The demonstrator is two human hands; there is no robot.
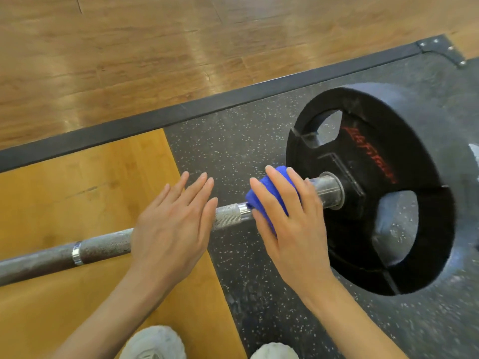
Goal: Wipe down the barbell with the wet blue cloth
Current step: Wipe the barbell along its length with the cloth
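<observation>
Barbell (103,242): lying across the lifting platform, shaft running from lower left to the sleeve (328,189) at right; knurled steel, dull, with a bright ring mark.
Blue cloth (267,200): bunched over the shaft just inboard of the sleeve collar, placed there probably to work the last stretch before the plate.
Right hand (290,224): laid on top of the cloth, fingers straight, pressing it onto the bar rather than curled round it; thumb side hidden, so wrap underneath not certain.
Left hand (172,226): flat and relaxed over the shaft beside the cloth, holding nothing, apparently steadying against rolling.
Weight plate (375,193): black, red lettering, loaded on the sleeve; blocks any further wiping rightward.
Surroundings: speckled rubber mat (233,151), yellow wood inlay (77,190), black platform edge (181,110), plank floor (155,47) beyond, two pale shoes (155,343) at bottom edge.
</observation>
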